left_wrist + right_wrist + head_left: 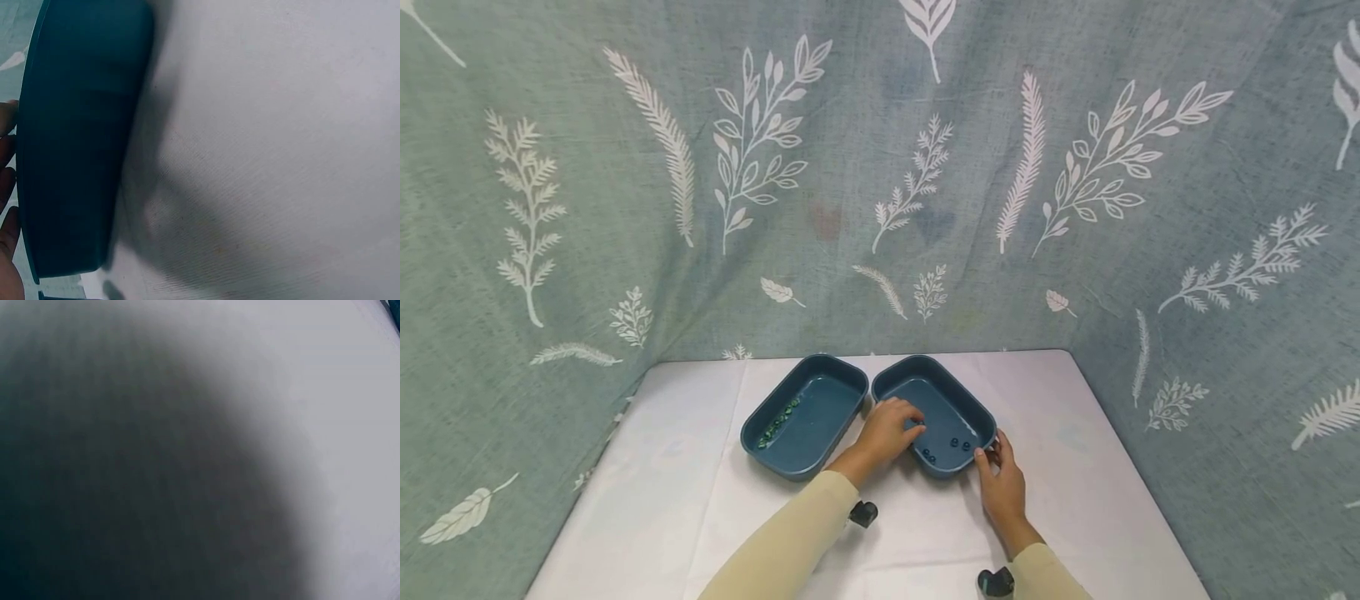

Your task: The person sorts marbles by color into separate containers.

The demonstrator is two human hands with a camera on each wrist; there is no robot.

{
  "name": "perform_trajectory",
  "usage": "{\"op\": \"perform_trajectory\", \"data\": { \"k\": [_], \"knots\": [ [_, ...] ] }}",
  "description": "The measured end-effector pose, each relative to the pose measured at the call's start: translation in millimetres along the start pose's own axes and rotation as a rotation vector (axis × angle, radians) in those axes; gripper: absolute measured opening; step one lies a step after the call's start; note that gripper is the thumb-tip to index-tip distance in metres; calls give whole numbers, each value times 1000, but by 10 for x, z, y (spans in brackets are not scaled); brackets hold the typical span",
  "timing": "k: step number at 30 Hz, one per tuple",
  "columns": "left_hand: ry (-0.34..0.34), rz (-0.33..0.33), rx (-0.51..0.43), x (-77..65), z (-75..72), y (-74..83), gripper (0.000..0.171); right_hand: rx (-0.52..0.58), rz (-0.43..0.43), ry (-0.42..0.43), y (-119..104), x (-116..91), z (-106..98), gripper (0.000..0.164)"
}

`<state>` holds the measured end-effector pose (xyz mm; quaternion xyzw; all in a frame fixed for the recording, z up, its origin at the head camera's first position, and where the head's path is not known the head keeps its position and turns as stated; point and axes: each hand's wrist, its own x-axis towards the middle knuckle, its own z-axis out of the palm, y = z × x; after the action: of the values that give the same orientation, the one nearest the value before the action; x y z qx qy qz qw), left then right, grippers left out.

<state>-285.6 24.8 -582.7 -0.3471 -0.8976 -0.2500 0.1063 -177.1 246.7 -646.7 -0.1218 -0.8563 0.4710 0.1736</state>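
Observation:
Two dark blue rectangular trays stand side by side. Over the near left rim of the right tray [934, 385] reaches my left hand [883, 432], its thumb and fingertips close together inside, at a dark spot like a marble; I cannot tell whether they pinch it. Several dark blue marbles [954, 442] lie at that tray's near end. My right hand [1002, 483] grips its right near corner, thumb on the near side and fingers behind the rim. In the left wrist view, the tray's outer wall [81, 137] shows, with fingertips [7, 119] along its edge.
The left tray [829, 417] has a row of several green marbles [778, 423] along its left wall. Both trays stand on a white-covered table [700, 467], near its back edge. Leaf-patterned cloth [850, 167] hangs behind and at both sides. Blurred dark shadow fills much of the right wrist view.

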Motion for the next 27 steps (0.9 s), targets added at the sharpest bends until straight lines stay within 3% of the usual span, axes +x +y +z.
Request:
{"op": "perform_trajectory", "data": {
  "k": [18, 27],
  "knots": [
    [-64, -36, 29, 109, 72, -2, 15, -2, -17, 26, -8, -1, 19, 65],
    [-49, -54, 27, 133, 151, -30, 13, 12, -5, -5, 5, 10, 2, 65]
  ]
}}
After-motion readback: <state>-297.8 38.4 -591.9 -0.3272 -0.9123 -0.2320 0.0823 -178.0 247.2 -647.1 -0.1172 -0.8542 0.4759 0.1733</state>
